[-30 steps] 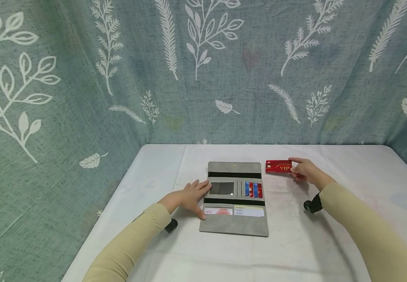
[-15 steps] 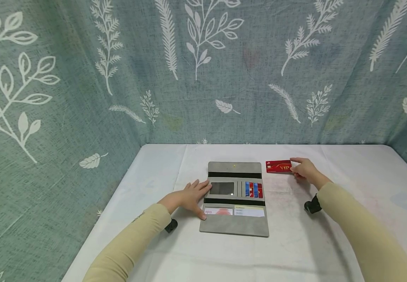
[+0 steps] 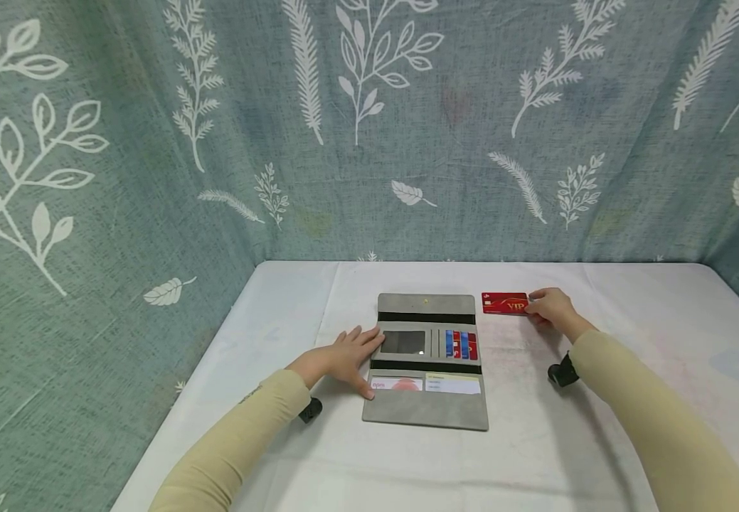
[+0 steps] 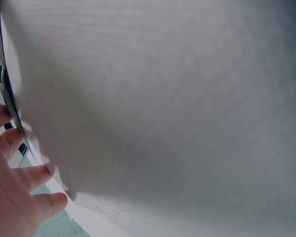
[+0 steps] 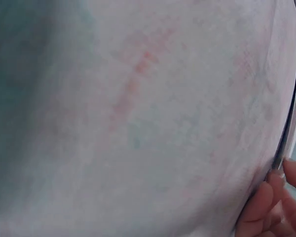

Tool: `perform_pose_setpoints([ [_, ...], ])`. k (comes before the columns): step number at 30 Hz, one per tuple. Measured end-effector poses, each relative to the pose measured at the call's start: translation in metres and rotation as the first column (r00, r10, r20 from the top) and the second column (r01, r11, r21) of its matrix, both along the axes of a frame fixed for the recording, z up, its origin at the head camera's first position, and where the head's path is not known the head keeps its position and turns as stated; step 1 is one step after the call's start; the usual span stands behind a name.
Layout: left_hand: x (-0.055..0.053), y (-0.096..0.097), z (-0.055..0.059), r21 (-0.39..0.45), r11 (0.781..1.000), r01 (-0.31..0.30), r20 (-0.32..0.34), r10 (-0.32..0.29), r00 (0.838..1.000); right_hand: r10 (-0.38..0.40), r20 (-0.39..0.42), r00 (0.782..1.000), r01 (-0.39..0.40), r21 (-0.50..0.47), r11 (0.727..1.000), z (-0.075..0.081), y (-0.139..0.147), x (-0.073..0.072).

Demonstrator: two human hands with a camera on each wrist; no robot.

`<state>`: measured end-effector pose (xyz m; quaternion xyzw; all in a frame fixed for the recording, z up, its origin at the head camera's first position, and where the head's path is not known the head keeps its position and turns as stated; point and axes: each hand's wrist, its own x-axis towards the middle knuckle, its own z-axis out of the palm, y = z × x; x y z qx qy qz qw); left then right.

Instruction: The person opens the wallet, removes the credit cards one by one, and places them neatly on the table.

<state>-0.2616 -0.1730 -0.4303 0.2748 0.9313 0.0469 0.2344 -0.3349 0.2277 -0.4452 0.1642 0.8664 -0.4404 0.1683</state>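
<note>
A grey wallet [image 3: 423, 412] lies unfolded on the white table in the head view. My left hand [image 3: 343, 355] rests on its left edge, fingers spread, thumb by the lower panel. In the left wrist view, that hand's fingers [image 4: 32, 177] reach over the edge. Red and blue cards [image 3: 461, 344] fill slots beside a dark clear window [image 3: 404, 342]. Below are a pink-and-white card [image 3: 397, 384] and a white slip [image 3: 452, 384]. Beyond the wallet's upper right corner, my right hand [image 3: 555, 309] pinches a red VIP card [image 3: 503, 302] by its right end.
The white tablecloth [image 3: 318, 455] spreads around the wallet, with its far edge behind the card. A green-grey leaf-patterned curtain [image 3: 369, 178] hangs along the back and left side. Black wrist cameras [image 3: 563, 371] sit under both sleeves.
My right hand and forearm have shifted slightly left, the fingertips now lower at the card's right end. The card has barely moved. My left hand and the wallet stay put.
</note>
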Motion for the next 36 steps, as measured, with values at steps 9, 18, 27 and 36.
perform_pose_setpoints([
  [9,0.0015,0.0005,-0.0009,0.005,1.0,-0.006,0.008,0.005,1.0,0.027,-0.004,1.0,-0.027,0.046,0.999,-0.0005,-0.0017,0.0026],
  [18,-0.0005,-0.0007,-0.0035,-0.003,1.0,0.0,-0.003,0.0,1.0,0.067,0.008,0.998,-0.067,0.061,0.996,0.0041,-0.0028,0.0048],
  [27,-0.0009,-0.0014,-0.0032,0.011,1.0,0.005,-0.006,-0.005,1.0,0.083,0.018,0.996,-0.084,0.085,0.993,0.0029,-0.0043,0.0036],
  [36,-0.001,-0.0008,-0.0031,-0.002,1.0,0.013,-0.016,-0.013,1.0,0.096,0.025,0.995,-0.098,0.095,0.991,0.0004,-0.002,0.0011],
])
